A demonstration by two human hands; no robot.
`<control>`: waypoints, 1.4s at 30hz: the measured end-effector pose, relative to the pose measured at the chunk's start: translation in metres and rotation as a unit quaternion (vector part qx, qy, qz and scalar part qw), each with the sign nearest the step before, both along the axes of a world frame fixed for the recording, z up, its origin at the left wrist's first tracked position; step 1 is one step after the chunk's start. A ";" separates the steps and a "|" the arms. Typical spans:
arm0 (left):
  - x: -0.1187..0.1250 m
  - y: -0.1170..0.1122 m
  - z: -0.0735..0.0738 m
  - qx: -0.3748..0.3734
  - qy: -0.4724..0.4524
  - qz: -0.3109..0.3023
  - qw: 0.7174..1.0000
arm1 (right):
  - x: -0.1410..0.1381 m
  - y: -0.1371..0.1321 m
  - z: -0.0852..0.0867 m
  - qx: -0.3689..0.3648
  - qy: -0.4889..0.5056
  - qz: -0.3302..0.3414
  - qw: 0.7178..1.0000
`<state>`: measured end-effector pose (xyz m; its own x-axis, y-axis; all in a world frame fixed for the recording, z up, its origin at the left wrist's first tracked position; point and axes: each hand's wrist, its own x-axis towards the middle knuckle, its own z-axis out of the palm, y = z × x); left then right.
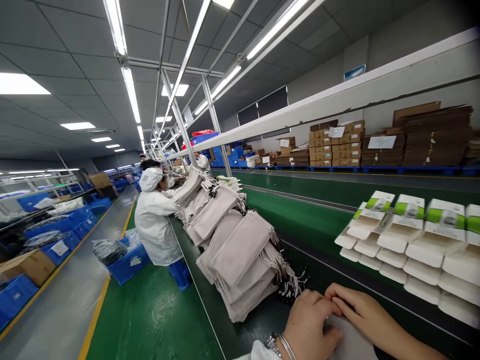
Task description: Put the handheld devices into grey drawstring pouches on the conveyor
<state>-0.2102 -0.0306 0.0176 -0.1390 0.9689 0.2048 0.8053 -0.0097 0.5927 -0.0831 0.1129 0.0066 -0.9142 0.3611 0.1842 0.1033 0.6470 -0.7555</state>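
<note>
My left hand, with a metal wristwatch and a bangle on its wrist, and my right hand both pinch a beige cloth pouch at the bottom edge of the view. Most of that pouch is cut off by the frame. Just left of my hands lies a tall, leaning pile of beige drawstring pouches with dark-tipped cords. To the right of my hands stand rows of white molded pulp boxes with green-banded paper sleeves.
A dark conveyor belt with green side benches runs away from me. A co-worker in a white coat and hairnet sits on its left. Blue crates stand behind them, and stacked cardboard lines the far wall.
</note>
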 end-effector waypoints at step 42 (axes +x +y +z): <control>-0.002 0.004 -0.009 0.006 0.019 0.001 1.000 | 0.002 -0.003 0.002 0.003 0.011 -0.016 1.000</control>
<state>-0.2121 -0.0270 0.0089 -0.1338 0.9661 0.2208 0.8269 -0.0140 0.5621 -0.0812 0.1104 0.0087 -0.8975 0.3895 0.2071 0.1072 0.6480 -0.7540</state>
